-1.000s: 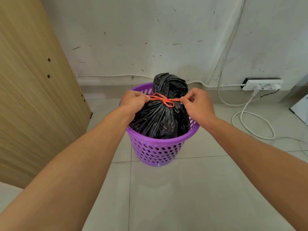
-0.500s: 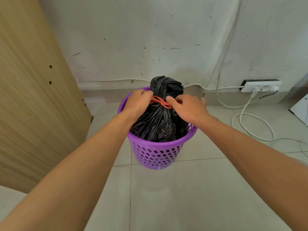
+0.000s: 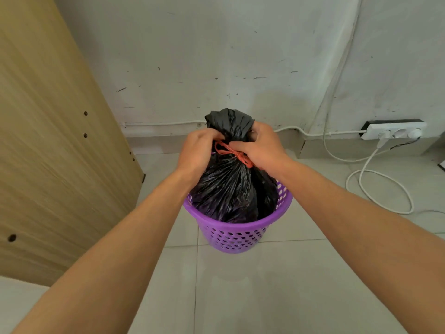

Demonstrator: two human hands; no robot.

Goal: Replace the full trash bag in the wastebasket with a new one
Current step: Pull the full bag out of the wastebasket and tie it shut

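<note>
A full black trash bag [image 3: 228,186] sits in a purple perforated wastebasket [image 3: 234,231] on a pale tiled floor [image 3: 277,285]. Most of its bulk is below or level with the rim, while its gathered neck stands up above it. An orange tie [image 3: 234,153] is knotted around that neck, closing the bag so nothing spills when it is moved.

Both hands reach in from the bottom of the view and grip the neck. The left hand [image 3: 198,153] has its fingers curled into the crumpled plastic on the left side, just beside the tie. The right hand [image 3: 261,147] wraps around the neck from the right, fingers closed on the plastic above the knot, with the loose end of the tie trailing by its wrist. Holding the bag at this narrow, cinched point gives a firm handle, and it looks like the hold for lifting the bag straight up out of the basket.

No new bag is visible. The wastebasket stands near a scuffed white wall [image 3: 216,56]. A tall wooden panel [image 3: 48,141] leans in at the left. To the right, a white power strip [image 3: 395,130] lies along the base of the wall, with a white cable [image 3: 385,189] looping across the floor, well apart from the basket.
</note>
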